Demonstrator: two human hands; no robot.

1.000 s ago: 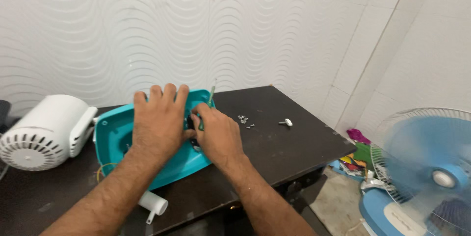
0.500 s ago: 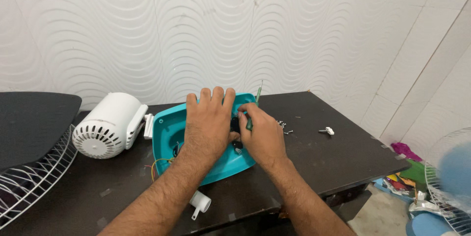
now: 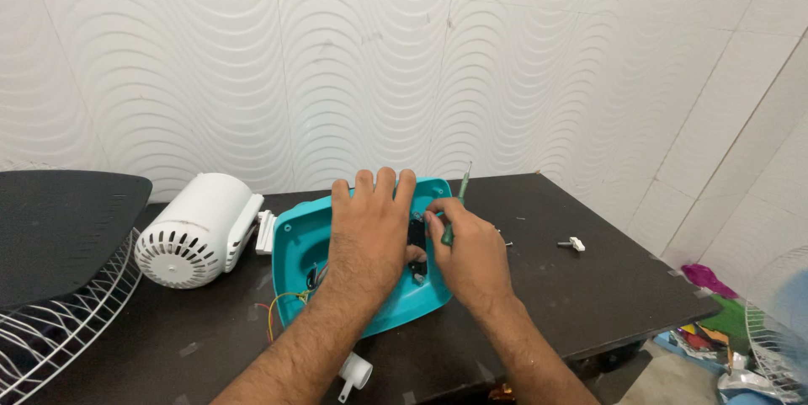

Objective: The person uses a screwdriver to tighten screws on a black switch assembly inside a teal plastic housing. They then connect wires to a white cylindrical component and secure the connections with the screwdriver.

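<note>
A teal plastic fan base shell (image 3: 296, 245) lies open side up on the dark table (image 3: 581, 287). My left hand (image 3: 370, 232) rests flat on the shell with fingers spread over its far rim. My right hand (image 3: 471, 253) grips a thin green-handled screwdriver (image 3: 457, 194), its tip pointing down into the shell beside a black part (image 3: 416, 237). Yellow and red wires (image 3: 282, 304) trail from the shell's near left edge.
A white fan motor housing (image 3: 198, 228) lies left of the shell. A wire fan guard (image 3: 59, 321) and a dark panel (image 3: 59, 224) fill the far left. A small white part (image 3: 576, 243) and a white cap (image 3: 355, 371) lie on the table. Another fan (image 3: 778, 329) stands lower right.
The view has swung to the left, so the shell and hands sit more central and the blue fan has slid to the right edge. Both hands keep their hold on the shell and screwdriver.
</note>
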